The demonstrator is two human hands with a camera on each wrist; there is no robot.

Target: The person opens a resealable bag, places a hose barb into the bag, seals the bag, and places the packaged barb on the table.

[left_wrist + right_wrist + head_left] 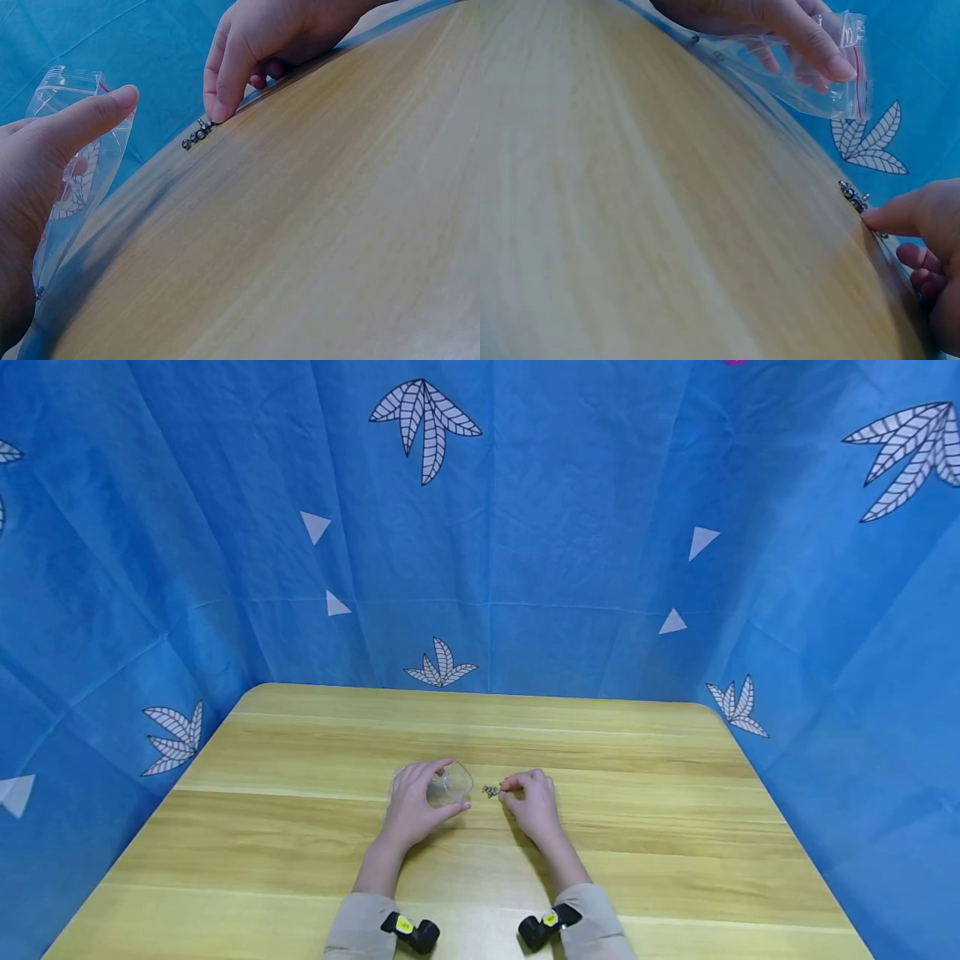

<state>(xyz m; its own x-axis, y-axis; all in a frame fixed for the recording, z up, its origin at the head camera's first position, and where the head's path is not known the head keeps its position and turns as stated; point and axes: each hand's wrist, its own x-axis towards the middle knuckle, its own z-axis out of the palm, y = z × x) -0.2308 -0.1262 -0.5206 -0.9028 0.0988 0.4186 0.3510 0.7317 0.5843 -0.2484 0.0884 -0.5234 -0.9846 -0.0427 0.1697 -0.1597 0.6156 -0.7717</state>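
My left hand [412,803] holds a clear zip-lock bag [454,787] by its sides, thumb and fingers spread around it. The bag's mouth, with a red seal line, bulges toward the right. Low in the bag, a few tiny metal pieces [695,39] show in the right wrist view. On the table just right of the bag lies a little pile of small metal screws [196,136]. My right hand [534,803] is down at the right side of this pile, thumb and index finger pinching at a screw there; the fingertips partly hide it.
The wooden table [675,827] stretches around both hands. Behind and beside it hangs a blue cloth [585,527] with white leaf and triangle prints. A small black camera [420,935] is strapped to the left sleeve, and another [536,933] to the right.
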